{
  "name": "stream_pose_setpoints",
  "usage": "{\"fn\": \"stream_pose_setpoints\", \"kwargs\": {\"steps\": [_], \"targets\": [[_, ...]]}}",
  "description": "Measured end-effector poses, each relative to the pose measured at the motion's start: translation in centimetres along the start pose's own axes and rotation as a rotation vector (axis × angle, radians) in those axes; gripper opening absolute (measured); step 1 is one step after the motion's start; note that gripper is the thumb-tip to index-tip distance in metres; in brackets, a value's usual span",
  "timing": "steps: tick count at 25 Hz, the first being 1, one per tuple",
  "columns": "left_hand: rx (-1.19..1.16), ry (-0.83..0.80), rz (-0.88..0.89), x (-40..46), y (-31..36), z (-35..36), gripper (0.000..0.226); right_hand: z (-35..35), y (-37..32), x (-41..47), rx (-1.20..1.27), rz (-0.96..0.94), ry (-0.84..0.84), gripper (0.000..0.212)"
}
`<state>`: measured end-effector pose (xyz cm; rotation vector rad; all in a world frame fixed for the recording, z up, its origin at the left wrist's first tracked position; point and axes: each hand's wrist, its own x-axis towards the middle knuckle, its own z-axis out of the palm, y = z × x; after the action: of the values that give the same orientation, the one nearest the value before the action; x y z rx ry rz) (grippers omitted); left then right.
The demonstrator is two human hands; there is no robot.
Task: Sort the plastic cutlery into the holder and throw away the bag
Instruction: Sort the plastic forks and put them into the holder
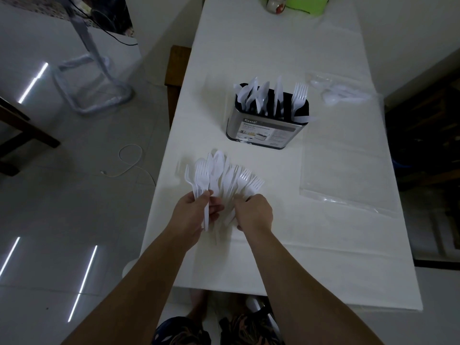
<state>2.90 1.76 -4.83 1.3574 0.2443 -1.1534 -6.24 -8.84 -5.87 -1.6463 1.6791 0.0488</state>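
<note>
My 2 bare forearms reach in from the bottom edge, cut off above the elbow. My left hand (pixel 193 211) has its grip clamped on the handles of a few white plastic forks, thumb across them. My right hand (pixel 254 215) curls its grip around the lower part of a fanned bunch of cutlery (pixel 224 178), and its fingertips are hidden under the pieces. The bunch mixes forks and spoons, all thin, white and slightly glossy; how many there are is hard to make out, because they overlap and blur against the white desk (pixel 273 257).

Farther back stands the holder (pixel 267 125), an oval brushed-metal tub with a black rim and a paper label whose small print I cannot read. Spoons, knives and forks stand upright in it, the forks at its right end.

To the right lies a flat clear plastic bag (pixel 346 170), nearly invisible against the desk. Beyond it, a second clear wrapper (pixel 336 93) holds white spoons.
</note>
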Motion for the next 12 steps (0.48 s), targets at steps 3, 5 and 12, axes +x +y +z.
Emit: {"fn": "stream_pose_setpoints", "kwargs": {"steps": [3,5,12], "targets": [[0.004,0.004,0.0,0.2,0.1,-0.1,0.02,-0.3,-0.3,0.0,0.003,-0.016,-0.007,0.036],[0.007,0.005,-0.003,0.2,0.1,0.0,0.019,-0.4,-0.4,-0.3,0.015,-0.018,-0.016,0.032],[0.02,0.012,0.003,0.3,0.2,0.3,0.019,-1.0,-1.3,-0.3,0.064,-0.019,-0.094,0.021]]}}
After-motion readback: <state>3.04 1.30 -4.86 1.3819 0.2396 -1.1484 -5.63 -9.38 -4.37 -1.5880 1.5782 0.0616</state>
